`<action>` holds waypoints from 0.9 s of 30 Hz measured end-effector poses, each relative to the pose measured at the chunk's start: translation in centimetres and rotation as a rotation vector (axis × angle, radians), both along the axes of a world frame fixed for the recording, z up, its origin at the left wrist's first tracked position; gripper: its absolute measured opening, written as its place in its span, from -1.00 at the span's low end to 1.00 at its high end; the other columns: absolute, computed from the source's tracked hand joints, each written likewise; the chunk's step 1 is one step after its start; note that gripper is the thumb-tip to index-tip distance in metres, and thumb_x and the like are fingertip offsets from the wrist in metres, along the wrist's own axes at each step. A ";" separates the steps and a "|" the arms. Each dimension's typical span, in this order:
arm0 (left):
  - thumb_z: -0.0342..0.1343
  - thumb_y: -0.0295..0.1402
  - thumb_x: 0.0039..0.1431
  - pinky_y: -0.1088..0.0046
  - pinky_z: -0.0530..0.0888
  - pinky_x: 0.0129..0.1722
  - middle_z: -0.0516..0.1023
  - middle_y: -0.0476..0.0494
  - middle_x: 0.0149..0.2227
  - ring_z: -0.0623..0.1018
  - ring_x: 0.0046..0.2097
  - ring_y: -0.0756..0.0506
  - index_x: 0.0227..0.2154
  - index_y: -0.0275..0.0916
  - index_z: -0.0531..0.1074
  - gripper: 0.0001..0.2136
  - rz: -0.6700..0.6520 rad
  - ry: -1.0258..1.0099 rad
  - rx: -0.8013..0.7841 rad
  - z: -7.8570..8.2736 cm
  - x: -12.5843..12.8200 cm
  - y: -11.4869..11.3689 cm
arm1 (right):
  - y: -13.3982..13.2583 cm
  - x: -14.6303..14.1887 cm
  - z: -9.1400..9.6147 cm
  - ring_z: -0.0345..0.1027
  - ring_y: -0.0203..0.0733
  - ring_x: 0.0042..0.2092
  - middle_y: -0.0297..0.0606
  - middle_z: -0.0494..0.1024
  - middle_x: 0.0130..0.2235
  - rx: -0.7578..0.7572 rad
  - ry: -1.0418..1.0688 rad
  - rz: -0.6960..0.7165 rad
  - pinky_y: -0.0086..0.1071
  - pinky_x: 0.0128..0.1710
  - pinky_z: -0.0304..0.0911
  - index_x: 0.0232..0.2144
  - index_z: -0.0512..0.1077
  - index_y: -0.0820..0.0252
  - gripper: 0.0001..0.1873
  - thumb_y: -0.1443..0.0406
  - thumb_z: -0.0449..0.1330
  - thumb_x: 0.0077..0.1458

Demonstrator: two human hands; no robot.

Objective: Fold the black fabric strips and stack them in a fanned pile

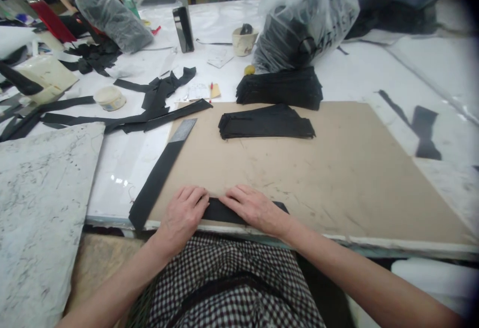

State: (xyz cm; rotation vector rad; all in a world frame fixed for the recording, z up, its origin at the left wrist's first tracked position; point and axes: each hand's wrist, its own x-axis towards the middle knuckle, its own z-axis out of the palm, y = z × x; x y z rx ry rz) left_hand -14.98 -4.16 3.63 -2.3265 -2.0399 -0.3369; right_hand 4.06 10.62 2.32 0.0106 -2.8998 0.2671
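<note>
A black fabric strip (224,211) lies lengthwise along the near edge of the tan board. My left hand (185,213) is closed on its left end, the fingertips curled at the upper edge. Pressed together, the fingers of my right hand (254,208) grip the same strip near its middle, and the forearm covers part of its right end. Left of my hands, a long black strip (159,178) with a grey end section (184,130) lies slanted across the board's left edge. Farther back is a stack of black fabric pieces (267,124), with a second stack (280,88) behind it.
The tan board (337,168) lies on a white table (123,163). Loose black strips (160,91) and a round tub (110,98) are at left. Behind stand a dark phone-like object (183,29), a cup (244,42) and a filled plastic bag (299,23). A marked white sheet (41,208) hangs at near left.
</note>
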 end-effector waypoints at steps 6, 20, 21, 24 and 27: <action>-0.01 -0.55 0.30 0.27 0.50 -0.05 0.45 -0.23 -0.05 0.40 -0.04 -0.17 0.09 -0.27 0.36 -0.67 -0.046 -0.042 -0.061 -0.1 0.9 0.4 | 1.2 3.7 -0.1 0.26 -0.12 -0.08 -0.10 0.45 -0.11 -0.001 -0.016 -0.037 -0.24 -0.06 0.29 0.08 0.38 0.33 -0.68 0.37 -0.03 0.38; -0.01 -0.49 0.32 0.15 0.46 0.06 0.48 -0.28 0.00 0.43 0.03 -0.22 0.16 -0.30 0.34 -0.64 -0.071 0.007 0.031 -0.8 5.0 1.6 | 1.4 6.3 -0.1 0.27 -0.08 -0.09 -0.07 0.47 -0.14 -0.020 0.066 -0.068 -0.20 -0.06 0.30 0.03 0.41 0.35 -0.70 0.34 0.01 0.36; -0.01 -0.48 0.33 0.15 0.46 0.06 0.48 -0.28 -0.01 0.43 0.03 -0.22 0.13 -0.30 0.36 -0.67 -0.091 0.000 0.032 -0.8 5.2 1.6 | 1.4 6.3 -0.2 0.27 -0.08 -0.08 -0.07 0.47 -0.14 -0.023 0.067 -0.067 -0.20 -0.06 0.30 0.03 0.42 0.34 -0.70 0.34 0.01 0.36; -0.01 -0.49 0.33 0.20 0.48 0.03 0.49 -0.25 -0.08 0.45 -0.03 -0.18 -0.01 -0.30 0.43 -0.76 -0.110 -0.057 0.046 -0.9 5.7 1.7 | 1.4 6.3 -0.3 0.27 -0.09 -0.07 -0.08 0.46 -0.13 -0.025 0.068 -0.070 -0.20 -0.06 0.29 0.02 0.42 0.32 -0.71 0.34 0.00 0.37; -0.03 -0.53 0.32 0.25 0.48 0.03 0.48 -0.24 -0.07 0.45 -0.03 -0.15 -0.03 -0.28 0.43 -0.76 -0.051 -0.125 0.079 -1.1 6.6 2.4 | 1.4 6.4 -0.4 0.27 -0.09 -0.07 -0.10 0.46 -0.14 -0.019 0.066 -0.090 -0.21 -0.05 0.28 0.01 0.42 0.30 -0.71 0.34 -0.01 0.37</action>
